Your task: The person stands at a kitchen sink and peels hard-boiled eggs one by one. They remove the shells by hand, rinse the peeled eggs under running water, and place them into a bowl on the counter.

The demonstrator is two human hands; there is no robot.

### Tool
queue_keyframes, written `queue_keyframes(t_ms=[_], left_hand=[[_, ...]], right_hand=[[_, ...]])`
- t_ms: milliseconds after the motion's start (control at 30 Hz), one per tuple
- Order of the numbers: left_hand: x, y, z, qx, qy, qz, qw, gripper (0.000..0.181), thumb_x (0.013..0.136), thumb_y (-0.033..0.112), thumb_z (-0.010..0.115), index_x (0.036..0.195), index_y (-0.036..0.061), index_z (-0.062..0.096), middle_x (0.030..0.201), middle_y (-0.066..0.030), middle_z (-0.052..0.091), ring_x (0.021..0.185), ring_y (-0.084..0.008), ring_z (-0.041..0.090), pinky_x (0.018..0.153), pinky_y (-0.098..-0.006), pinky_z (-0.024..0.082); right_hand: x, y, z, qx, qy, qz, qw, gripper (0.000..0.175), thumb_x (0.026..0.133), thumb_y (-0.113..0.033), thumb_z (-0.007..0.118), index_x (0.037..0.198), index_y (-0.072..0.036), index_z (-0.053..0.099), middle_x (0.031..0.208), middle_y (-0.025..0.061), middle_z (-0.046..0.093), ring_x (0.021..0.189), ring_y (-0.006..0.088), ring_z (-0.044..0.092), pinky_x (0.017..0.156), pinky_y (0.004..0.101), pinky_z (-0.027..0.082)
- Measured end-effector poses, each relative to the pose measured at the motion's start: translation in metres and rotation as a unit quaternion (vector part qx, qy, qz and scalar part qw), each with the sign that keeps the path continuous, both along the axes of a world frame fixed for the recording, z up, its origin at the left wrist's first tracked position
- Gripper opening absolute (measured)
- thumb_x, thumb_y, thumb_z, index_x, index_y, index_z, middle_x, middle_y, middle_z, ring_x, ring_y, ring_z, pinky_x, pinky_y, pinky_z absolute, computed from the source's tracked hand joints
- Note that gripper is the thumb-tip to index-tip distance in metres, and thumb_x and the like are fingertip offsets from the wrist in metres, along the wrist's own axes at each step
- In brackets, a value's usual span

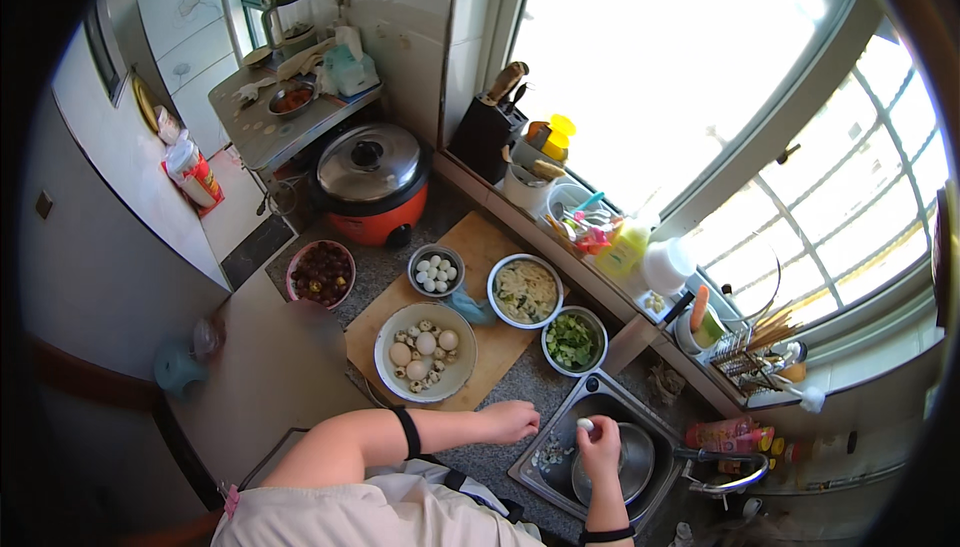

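My right hand (600, 449) holds a small peeled white egg (585, 424) between its fingertips, above the stainless steel sink (592, 404). My left hand (511, 422) hovers with curled fingers by the sink's left rim; whether anything is inside it is hidden. Below my right hand, a round metal basin (637, 461) sits in the sink, with broken eggshell (553, 454) to its left. A white enamel bowl (384, 374) of speckled quail eggs and larger eggs rests on the wooden cutting board (487, 367). Behind it, a small metal bowl (412, 277) contains several peeled white eggs.
A bowl of noodle-like food (525, 292), a bowl of chopped greens (574, 340) and a blue cloth (471, 308) lie near the board. Dark round fruit (321, 273) fills a pink-rimmed bowl. An orange electric cooker (375, 209) stands behind. The faucet (731, 464) reaches over the sink's right side.
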State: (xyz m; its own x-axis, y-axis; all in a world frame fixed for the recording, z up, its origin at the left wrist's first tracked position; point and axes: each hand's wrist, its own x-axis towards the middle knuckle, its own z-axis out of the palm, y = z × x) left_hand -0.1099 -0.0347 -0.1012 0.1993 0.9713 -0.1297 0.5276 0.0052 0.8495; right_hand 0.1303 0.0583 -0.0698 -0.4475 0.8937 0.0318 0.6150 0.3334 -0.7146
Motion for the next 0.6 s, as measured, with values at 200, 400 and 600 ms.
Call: queue_keyframes(t_ms=[200, 400, 600], left_hand=[[-0.125, -0.067, 0.014, 0.020, 0.013, 0.186, 0.982, 0.020, 0.095, 0.025, 0.064, 0.098, 0.0068, 0.071, 0.095, -0.0138, 0.066, 0.096, -0.0341, 0.065, 0.083, -0.0422, 0.053], [-0.193, -0.129, 0.007, 0.008, 0.007, 0.296, 0.955, 0.017, 0.094, 0.022, 0.065, 0.096, 0.0068, 0.071, 0.095, -0.0121, 0.065, 0.091, -0.0323, 0.066, 0.080, -0.0401, 0.053], [-0.227, -0.151, -0.015, 0.038, -0.055, 0.342, 0.937, 0.012, 0.092, 0.017, 0.067, 0.095, 0.0057, 0.071, 0.093, -0.0118, 0.064, 0.086, -0.0309, 0.066, 0.076, -0.0384, 0.054]], right_hand=[[-0.243, 0.035, 0.006, 0.005, 0.054, 0.210, 0.976, 0.027, 0.077, -0.005, 0.073, 0.100, -0.001, 0.060, 0.092, 0.0163, 0.062, 0.086, 0.0347, 0.063, 0.076, 0.0404, 0.052], [-0.393, 0.060, -0.034, 0.113, -0.142, 0.287, 0.941, 0.026, 0.081, -0.018, 0.073, 0.103, -0.007, 0.064, 0.102, 0.0154, 0.066, 0.098, 0.0370, 0.063, 0.082, 0.0475, 0.051], [-0.424, 0.065, -0.071, 0.148, -0.239, 0.286, 0.916, 0.026, 0.088, -0.022, 0.069, 0.111, -0.012, 0.073, 0.106, 0.0146, 0.066, 0.104, 0.0365, 0.061, 0.090, 0.0471, 0.050]])
